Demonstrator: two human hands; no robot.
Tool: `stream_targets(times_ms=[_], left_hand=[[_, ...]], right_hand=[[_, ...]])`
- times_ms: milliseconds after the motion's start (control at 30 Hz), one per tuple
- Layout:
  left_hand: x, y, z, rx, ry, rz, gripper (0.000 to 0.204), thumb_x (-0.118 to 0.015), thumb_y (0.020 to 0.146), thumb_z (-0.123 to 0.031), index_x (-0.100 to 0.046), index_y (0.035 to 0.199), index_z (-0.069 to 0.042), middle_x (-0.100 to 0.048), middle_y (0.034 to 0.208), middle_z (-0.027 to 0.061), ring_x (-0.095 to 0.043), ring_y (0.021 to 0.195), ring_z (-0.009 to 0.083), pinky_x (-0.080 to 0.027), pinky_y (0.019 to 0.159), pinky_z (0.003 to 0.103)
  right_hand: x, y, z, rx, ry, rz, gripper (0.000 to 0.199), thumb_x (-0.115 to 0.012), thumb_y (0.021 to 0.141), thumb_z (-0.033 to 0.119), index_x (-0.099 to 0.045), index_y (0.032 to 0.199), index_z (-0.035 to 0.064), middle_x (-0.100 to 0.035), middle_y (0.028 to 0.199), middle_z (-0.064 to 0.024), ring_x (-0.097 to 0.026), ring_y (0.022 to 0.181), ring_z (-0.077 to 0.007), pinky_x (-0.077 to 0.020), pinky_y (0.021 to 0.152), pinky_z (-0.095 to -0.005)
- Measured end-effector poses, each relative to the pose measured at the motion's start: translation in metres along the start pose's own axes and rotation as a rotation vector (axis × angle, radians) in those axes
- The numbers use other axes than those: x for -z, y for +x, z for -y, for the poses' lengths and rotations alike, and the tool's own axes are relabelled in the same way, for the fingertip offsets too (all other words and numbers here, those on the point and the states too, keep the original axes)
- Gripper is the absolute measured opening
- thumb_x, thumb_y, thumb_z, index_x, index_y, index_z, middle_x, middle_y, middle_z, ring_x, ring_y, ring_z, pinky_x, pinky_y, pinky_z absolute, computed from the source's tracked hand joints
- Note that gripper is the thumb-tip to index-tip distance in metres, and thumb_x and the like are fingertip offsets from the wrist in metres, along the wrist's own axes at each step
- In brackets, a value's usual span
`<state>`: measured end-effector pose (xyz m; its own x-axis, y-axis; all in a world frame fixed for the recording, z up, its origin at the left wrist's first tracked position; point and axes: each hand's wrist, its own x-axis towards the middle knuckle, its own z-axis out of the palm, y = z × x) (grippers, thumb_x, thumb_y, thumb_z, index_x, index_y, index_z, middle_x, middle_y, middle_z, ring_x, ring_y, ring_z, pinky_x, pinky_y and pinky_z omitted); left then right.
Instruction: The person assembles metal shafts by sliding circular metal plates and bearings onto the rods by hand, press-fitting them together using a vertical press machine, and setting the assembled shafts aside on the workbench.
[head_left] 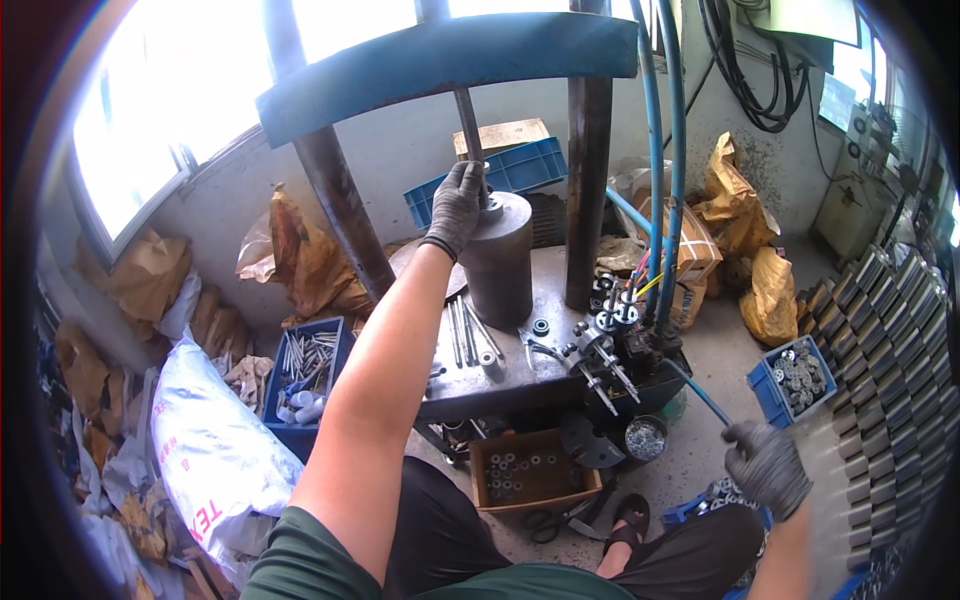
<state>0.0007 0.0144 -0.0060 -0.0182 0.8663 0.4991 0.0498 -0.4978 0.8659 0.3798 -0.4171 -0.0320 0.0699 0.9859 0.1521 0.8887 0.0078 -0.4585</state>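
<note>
I am sitting at the big blue press (450,55), and I think I am setting a part in place on it. My left hand (455,205), in a dark glove, is curling around the thin rod (470,130) just above the fat grey metal cylinder (497,255). The cylinder is standing on the press table (530,370), in the middle, far from me. My right hand (765,465) is hanging low on the right, fingers bent, holding nothing. I think my left hand needs to come away from the rod next. Loose pins (462,335) are lying beside the cylinder. A brown box of rings (530,470) is sitting near my knees.
</note>
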Motion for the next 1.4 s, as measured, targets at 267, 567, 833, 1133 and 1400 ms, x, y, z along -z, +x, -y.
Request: stream_targets(times_ms=[267,567,833,1133,1400], left_hand=[[-0.002,0.002,0.0,-0.025,0.017,-0.015,0.041,-0.056,0.107,-0.045,-0.068,0.111,-0.007,-0.065,0.079,0.0029,-0.059,0.07,0.0106,-0.051,0.069,0.028],[0.006,-0.002,-0.006,0.001,0.009,-0.036,0.04,-0.057,0.106,-0.045,-0.069,0.11,-0.006,-0.065,0.079,0.0027,-0.059,0.069,0.0109,-0.051,0.069,0.029],[-0.007,0.001,-0.003,0.011,0.0,-0.007,0.038,-0.058,0.105,-0.041,-0.069,0.108,-0.006,-0.065,0.078,0.003,-0.059,0.07,0.0112,-0.051,0.069,0.029],[0.006,0.001,0.0,-0.032,0.057,0.01,0.034,-0.058,0.105,-0.036,-0.068,0.109,-0.004,-0.068,0.082,0.005,-0.065,0.073,0.0129,-0.054,0.072,0.028],[0.002,0.002,0.0,-0.002,0.038,0.014,0.034,-0.058,0.103,-0.036,-0.069,0.106,-0.003,-0.065,0.078,0.0042,-0.06,0.071,0.0124,-0.051,0.072,0.03]], right_hand=[[0.046,0.165,0.011,0.4,-0.116,-0.813,0.014,-0.064,0.092,0.003,-0.071,0.104,-0.0001,-0.071,0.096,-0.0209,-0.071,0.09,-0.0358,-0.0561,0.081,-0.0427],[0.028,0.096,-0.005,0.173,-0.084,-0.352,0.03,-0.067,0.089,0.012,-0.072,0.115,-0.0017,-0.074,0.102,-0.0241,-0.074,0.093,-0.0348,-0.059,0.086,-0.0398],[-0.025,-0.025,-0.018,0.008,-0.297,0.344,0.022,-0.064,0.082,0.023,-0.078,0.092,0.0094,-0.073,0.089,-0.021,-0.072,0.083,-0.0389,-0.059,0.079,-0.0466],[-0.01,-0.004,-0.004,0.061,-0.077,0.134,0.027,-0.063,0.083,0.019,-0.077,0.101,0.0051,-0.074,0.093,-0.0212,-0.072,0.084,-0.0392,-0.0592,0.081,-0.0459],[-0.006,-0.002,-0.01,0.091,-0.271,0.436,0.03,-0.06,0.088,0.02,-0.076,0.108,0.0039,-0.075,0.094,-0.0207,-0.073,0.088,-0.0371,-0.0588,0.083,-0.0459]])
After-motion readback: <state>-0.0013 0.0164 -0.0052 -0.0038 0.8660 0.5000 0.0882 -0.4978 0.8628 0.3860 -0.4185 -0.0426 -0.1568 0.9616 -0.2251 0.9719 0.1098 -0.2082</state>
